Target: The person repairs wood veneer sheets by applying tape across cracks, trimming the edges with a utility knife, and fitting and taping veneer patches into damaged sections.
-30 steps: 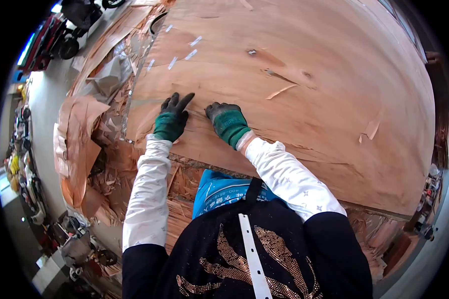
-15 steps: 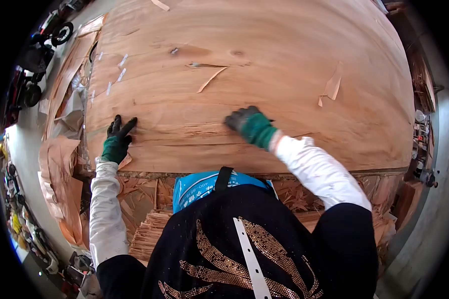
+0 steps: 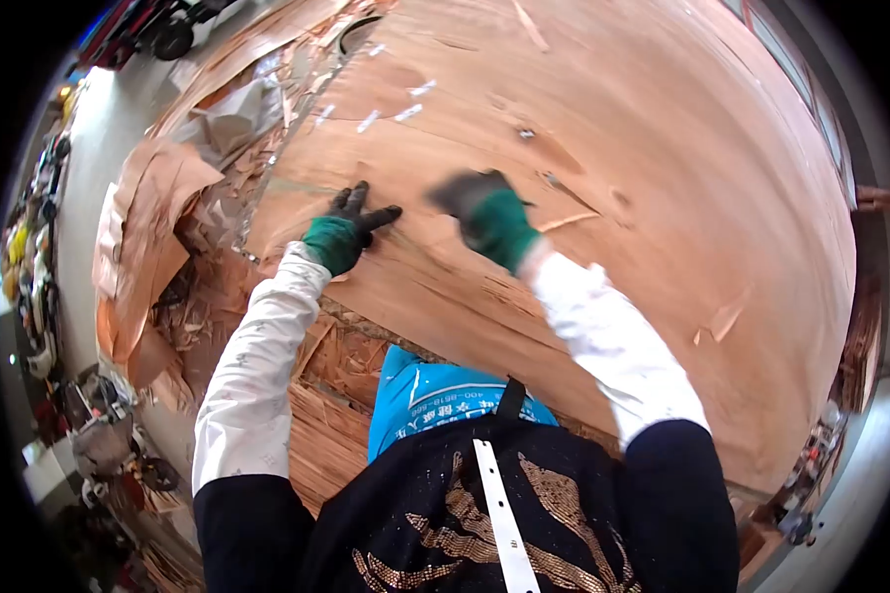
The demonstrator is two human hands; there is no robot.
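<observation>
A large reddish-brown wood veneer sheet (image 3: 653,257) lies in front of me, with short white tape strips (image 3: 368,121) near its upper left part. My left hand (image 3: 350,222), in a black and green glove, rests on the sheet near its left edge with the fingers spread. To the right, my right hand (image 3: 487,210), gloved the same way, is over the sheet; its fingers are smeared by motion, and I cannot make out whether they hold anything. A loose sliver (image 3: 569,220) lies just right of that hand, beside a small split.
Torn veneer scraps (image 3: 153,237) are heaped left of the sheet. A blue bag (image 3: 435,395) with white print is at my waist. Stacked veneer (image 3: 316,445) shows below the sheet's near edge. Parked vehicles (image 3: 173,38) stand at the upper left.
The view swung right and back again. My left hand stays spread near the sheet's left edge. My right hand moved right, away from my left hand, and is now farther up the sheet.
</observation>
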